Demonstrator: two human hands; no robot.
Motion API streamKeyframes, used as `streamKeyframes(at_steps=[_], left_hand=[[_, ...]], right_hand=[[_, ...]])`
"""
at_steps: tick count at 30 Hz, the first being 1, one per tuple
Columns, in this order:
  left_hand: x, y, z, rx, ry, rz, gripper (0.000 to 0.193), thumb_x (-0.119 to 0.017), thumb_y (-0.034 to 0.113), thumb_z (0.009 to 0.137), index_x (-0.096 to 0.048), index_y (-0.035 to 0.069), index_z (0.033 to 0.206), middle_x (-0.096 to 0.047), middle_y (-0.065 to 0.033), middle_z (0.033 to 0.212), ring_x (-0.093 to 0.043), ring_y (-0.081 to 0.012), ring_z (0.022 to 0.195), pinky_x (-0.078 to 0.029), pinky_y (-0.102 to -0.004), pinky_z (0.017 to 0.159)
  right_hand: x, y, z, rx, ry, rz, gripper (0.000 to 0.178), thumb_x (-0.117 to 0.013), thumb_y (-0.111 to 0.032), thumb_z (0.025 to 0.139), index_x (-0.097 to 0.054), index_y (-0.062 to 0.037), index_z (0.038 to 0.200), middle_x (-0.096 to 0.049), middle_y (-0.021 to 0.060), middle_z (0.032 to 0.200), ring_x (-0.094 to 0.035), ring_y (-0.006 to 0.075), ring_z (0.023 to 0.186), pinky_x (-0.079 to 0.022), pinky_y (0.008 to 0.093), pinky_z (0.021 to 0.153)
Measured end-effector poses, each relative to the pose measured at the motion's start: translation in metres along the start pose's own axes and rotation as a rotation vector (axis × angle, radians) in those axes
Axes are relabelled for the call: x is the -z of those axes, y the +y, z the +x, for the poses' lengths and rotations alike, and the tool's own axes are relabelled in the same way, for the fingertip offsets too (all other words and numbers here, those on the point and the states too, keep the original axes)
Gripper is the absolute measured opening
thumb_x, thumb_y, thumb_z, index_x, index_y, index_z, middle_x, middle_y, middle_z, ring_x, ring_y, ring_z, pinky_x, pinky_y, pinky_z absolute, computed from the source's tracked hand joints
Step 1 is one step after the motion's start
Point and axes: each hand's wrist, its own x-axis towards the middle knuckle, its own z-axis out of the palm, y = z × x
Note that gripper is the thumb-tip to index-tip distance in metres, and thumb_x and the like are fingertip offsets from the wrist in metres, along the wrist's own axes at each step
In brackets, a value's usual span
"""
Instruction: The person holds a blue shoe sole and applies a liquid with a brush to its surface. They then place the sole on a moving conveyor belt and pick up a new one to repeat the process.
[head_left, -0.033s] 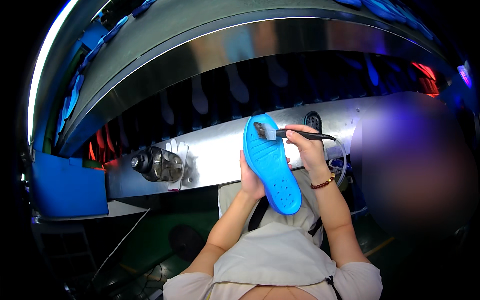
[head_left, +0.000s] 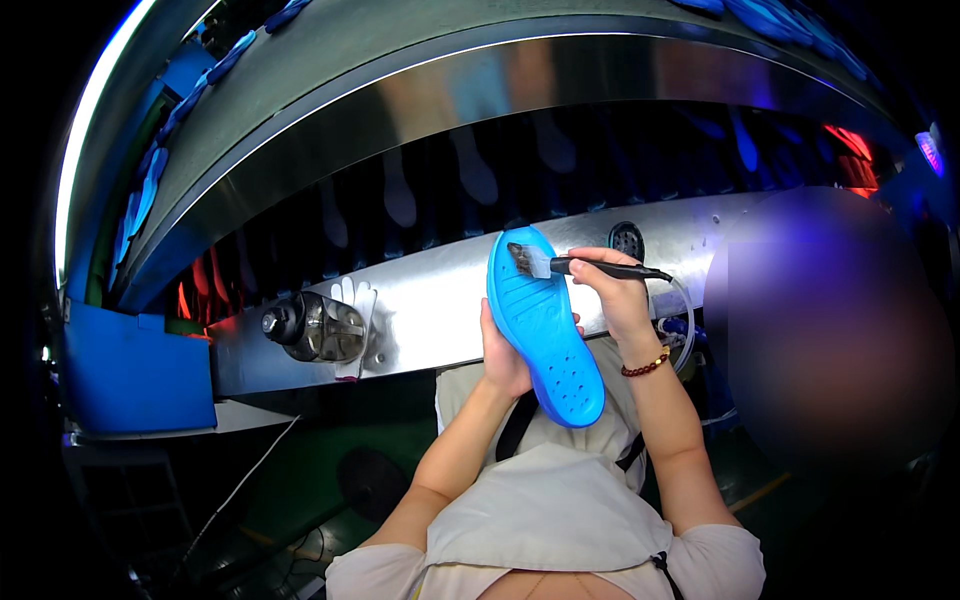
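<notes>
The left hand (head_left: 503,355) holds a bright blue, sole-shaped piece with small holes (head_left: 545,335) from beneath, thumb along its left edge and fingertips showing at its right edge; the palm is hidden under the piece. That blue piece slants in front of the person, its far end over a shiny bare-metal desk (head_left: 430,305) and its near end above the person's lap. The right hand (head_left: 612,300) is closed in a pinch around a slim black-handled brush with dark bristles and a clear collar (head_left: 580,266), the bristles at the far part of the piece; whether they press on it cannot be told. A pale flexible tube (head_left: 688,325) curves down from the handle's right end, just beside the right wrist, which wears a dark red beaded bracelet (head_left: 646,366). The brush and its bristles cover some of the piece's far surface. On the desk, well to the left, a smoky translucent bottle with a black cap (head_left: 322,328) lies against a white fabric glove (head_left: 366,305). Just beyond the right hand is a small black perforated object (head_left: 627,240). Along the far side runs a curved polished metal panel (head_left: 480,90), with grey sole shapes (head_left: 478,170) below it. A large blurred patch (head_left: 835,330) hides the desk's right end.
</notes>
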Motion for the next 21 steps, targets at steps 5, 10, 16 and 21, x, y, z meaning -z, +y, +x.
streamKeyframes(at_steps=[5, 10, 16, 21], left_hand=[[0.002, -0.005, 0.016, -0.232, 0.452, -0.02, 0.083, -0.007, 0.068, 0.08, -0.037, 0.004, 0.123, -0.053, -0.0186, 0.107, -0.054, -0.0289, 0.096, -0.042, -0.0416, 0.086], [0.005, 0.034, 0.003, -0.236, 0.255, 0.195, 0.087, -0.007, 0.071, 0.077, -0.041, 0.003, 0.119, -0.055, -0.018, 0.1, -0.056, -0.0284, 0.091, -0.045, -0.0423, 0.08], [-0.024, 0.037, -0.015, -0.105, 0.114, 0.09, 0.092, -0.006, 0.074, 0.074, -0.038, 0.003, 0.122, -0.054, -0.0193, 0.102, -0.056, -0.0314, 0.089, -0.045, -0.0446, 0.08], [-0.044, 0.023, -0.009, -0.073, -0.005, -0.127, 0.09, -0.008, 0.074, 0.075, -0.035, 0.006, 0.126, -0.049, -0.0169, 0.116, -0.051, -0.0311, 0.101, -0.043, -0.0445, 0.086]], right_hand=[[-0.027, -0.011, -0.018, 0.276, -0.11, -0.42, 0.017, -0.065, -0.003, 0.071, -0.063, 0.0012, 0.088, -0.064, 0.0101, 0.083, -0.061, 0.0145, 0.076, -0.048, 0.0238, 0.068], [0.0, -0.027, -0.057, 0.524, -0.592, -0.751, 0.016, -0.065, -0.002, 0.066, -0.063, 0.0, 0.082, -0.064, 0.0146, 0.084, -0.062, 0.0281, 0.079, -0.049, 0.0329, 0.072], [-0.001, -0.06, -0.039, 0.274, -0.519, -0.391, 0.017, -0.063, -0.003, 0.072, -0.063, 0.002, 0.089, -0.065, 0.0116, 0.082, -0.062, 0.016, 0.074, -0.049, 0.0244, 0.064], [-0.013, -0.057, -0.026, 0.29, -0.403, -0.412, 0.019, -0.065, -0.004, 0.072, -0.064, 0.0004, 0.09, -0.065, 0.0124, 0.08, -0.063, 0.0163, 0.072, -0.049, 0.0245, 0.066]])
